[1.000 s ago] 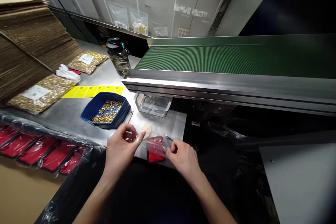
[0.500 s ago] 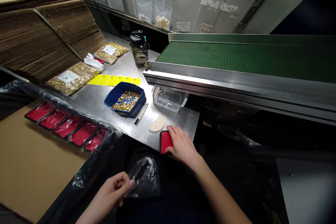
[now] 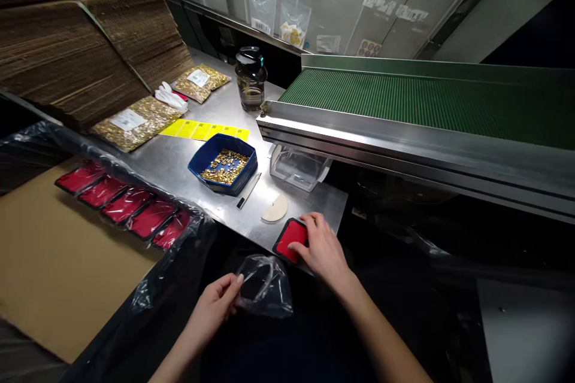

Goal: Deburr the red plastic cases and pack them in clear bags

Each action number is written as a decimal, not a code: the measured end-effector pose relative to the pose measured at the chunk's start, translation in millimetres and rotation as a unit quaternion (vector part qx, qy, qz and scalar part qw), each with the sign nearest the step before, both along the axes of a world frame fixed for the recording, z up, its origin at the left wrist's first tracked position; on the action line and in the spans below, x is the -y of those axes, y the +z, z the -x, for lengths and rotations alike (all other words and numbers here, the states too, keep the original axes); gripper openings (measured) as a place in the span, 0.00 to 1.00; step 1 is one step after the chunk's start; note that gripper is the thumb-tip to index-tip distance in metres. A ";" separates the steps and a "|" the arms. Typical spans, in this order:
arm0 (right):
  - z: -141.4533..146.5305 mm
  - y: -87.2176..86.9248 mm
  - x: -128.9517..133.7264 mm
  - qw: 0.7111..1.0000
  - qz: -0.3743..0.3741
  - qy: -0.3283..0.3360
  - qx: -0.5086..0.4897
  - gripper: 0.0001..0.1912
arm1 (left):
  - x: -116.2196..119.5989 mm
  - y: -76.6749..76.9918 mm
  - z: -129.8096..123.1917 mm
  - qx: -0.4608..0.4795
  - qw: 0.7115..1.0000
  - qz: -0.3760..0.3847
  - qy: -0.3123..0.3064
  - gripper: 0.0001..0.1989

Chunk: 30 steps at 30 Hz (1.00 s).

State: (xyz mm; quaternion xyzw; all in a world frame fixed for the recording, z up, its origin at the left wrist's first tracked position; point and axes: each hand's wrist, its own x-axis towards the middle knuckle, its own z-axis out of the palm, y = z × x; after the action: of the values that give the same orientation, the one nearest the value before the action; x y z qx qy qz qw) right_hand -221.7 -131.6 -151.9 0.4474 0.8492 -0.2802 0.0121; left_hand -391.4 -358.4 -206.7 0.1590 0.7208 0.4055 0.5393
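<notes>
My left hand pinches the edge of a clear plastic bag that hangs below the table's front edge. On the front corner of the metal table, my right hand has its fingers on a red pad with a black border, thumb on its face and fingers at its far side. A pale round disc with a notch lies just beyond the pad. Left of it are a white and black tool and a blue tray with small gold pieces inside.
Wrapped red pads lie in a plastic-lined cardboard box at left. Behind are stacked cardboard, bags of gold pieces, yellow labels and a dark jug. A green conveyor crosses the right, above a clear bin.
The camera view has shifted a little. The red pad has turned at an angle under my right hand. My left hand has come up and nearer to it with the bag, which is spread wider.
</notes>
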 end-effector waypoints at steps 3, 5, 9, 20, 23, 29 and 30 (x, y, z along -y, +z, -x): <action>-22.8 1.6 26.5 0.976 0.159 -0.143 -0.029 0.23 | 3.6 -1.8 3.0 -0.029 0.999 -0.007 -0.038 0.30; -30.7 -5.1 49.2 0.910 0.365 -0.178 -0.085 0.26 | 7.0 -1.2 8.5 -0.054 0.997 -0.009 -0.049 0.30; -13.6 -25.7 82.9 0.624 0.630 -0.352 -0.299 0.24 | 14.8 4.0 25.3 -0.082 0.996 0.002 -0.032 0.29; -5.6 -43.0 91.6 0.512 0.510 -0.525 -0.450 0.17 | 8.3 13.4 18.0 -0.063 0.996 -0.024 0.063 0.25; -29.8 -31.9 90.7 0.666 0.437 -0.433 -0.423 0.18 | 1.9 8.5 8.7 -0.066 0.995 -0.031 0.062 0.24; -59.8 25.8 93.8 0.902 0.207 -0.181 -0.332 0.16 | -15.4 12.9 -9.8 -0.110 0.992 -0.051 0.017 0.21; -62.1 33.3 95.8 0.930 0.177 -0.107 -0.302 0.13 | -19.0 15.4 -13.0 -0.110 0.992 -0.059 0.012 0.20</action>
State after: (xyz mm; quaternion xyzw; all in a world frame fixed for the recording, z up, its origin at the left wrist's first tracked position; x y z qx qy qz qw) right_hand -159.7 -227.4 -118.6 0.4201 0.6964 -0.5479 -0.1958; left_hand -378.4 -339.4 -191.3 0.2256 0.7525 0.4338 0.4412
